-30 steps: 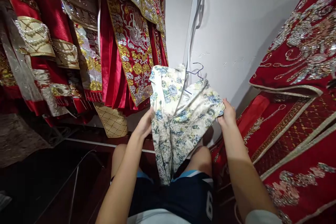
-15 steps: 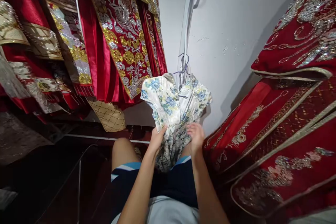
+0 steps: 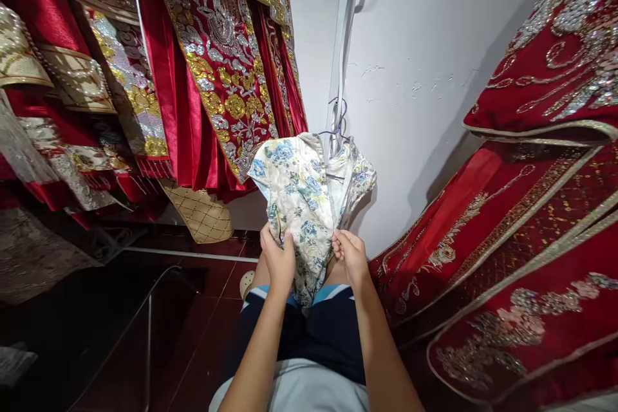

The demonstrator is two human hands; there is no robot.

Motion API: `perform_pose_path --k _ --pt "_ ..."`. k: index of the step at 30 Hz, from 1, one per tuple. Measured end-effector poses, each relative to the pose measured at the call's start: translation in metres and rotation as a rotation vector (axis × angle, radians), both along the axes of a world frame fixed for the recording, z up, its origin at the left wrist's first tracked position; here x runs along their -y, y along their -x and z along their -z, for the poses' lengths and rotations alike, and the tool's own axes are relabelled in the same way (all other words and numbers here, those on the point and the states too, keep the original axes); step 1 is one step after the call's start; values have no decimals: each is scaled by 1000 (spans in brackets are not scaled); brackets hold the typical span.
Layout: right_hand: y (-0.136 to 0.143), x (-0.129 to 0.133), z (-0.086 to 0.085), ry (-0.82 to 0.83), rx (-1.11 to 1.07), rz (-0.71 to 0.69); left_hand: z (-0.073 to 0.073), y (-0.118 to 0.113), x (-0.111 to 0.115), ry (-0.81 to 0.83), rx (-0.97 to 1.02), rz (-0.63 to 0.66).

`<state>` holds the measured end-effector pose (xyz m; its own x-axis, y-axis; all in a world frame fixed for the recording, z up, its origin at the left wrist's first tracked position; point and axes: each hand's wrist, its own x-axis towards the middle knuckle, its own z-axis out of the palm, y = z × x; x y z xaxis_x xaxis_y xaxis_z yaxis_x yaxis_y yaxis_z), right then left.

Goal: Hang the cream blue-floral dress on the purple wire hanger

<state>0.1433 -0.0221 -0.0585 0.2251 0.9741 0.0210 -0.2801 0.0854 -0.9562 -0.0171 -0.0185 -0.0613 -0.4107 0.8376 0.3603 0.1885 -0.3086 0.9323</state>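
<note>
A white dress with blue and yellow flowers [image 3: 304,193] hangs in front of me on a dark hanger [image 3: 338,132], its front opening parted. My left hand [image 3: 279,261] grips the side of the dress, thumb on the front and fingers round the edge. The edge of the front opening is pinched between the fingertips of my right hand [image 3: 349,252]. The lower part of the dress bunches down between my legs.
Red embroidered garments [image 3: 232,77] hang at the left, with a gold quilted piece [image 3: 200,212] below them. More red beaded garments [image 3: 521,206] crowd the right side. A pale strap [image 3: 344,32] runs down the white wall [image 3: 415,32]. Thin metal legs [image 3: 149,347] stand at lower left.
My left hand has shifted left and down along the dress's side. The right hand has closed on the front edge. The dress has turned and spread to the left, and my left leg has moved inward.
</note>
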Motion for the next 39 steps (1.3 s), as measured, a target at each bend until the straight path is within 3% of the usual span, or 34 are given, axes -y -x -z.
perform_pose_path --k 2,4,7,10,14,19,21,23,26,30,34,37,39 --pt "0 2 -2 -17 64 -47 2 -10 6 -144 -178 -42" --pt "1 4 -5 -52 119 -100 3 -22 9 -204 -311 85" --pt "2 5 -11 -92 158 -162 4 -36 6 -108 -437 363" --pt "-7 -5 -26 -98 162 -158 3 -42 -1 1 -576 454" --pt "-27 -50 -76 -68 48 27 -7 -47 -6 107 -931 505" --pt "-36 -112 -155 -113 -47 68 -13 -53 -10 212 -1205 592" --pt "-35 -120 -168 -130 -53 73 -14 -53 -14 216 -1205 610" --pt "-33 -117 -168 -159 -37 41 -20 -50 -21 198 -1186 627" --pt "-32 -103 -156 -204 -14 18 -47 -43 -38 78 -1015 603" --pt "-30 -86 -149 -234 47 9 -110 -38 -71 -283 -567 452" --pt "-28 -84 -152 -316 114 -13 -161 -47 -101 -507 -645 459" --pt "-27 -92 -144 -357 173 42 -179 -55 -109 -571 -733 455" --pt "-27 -98 -131 -333 271 94 -186 -53 -110 -591 -648 403"
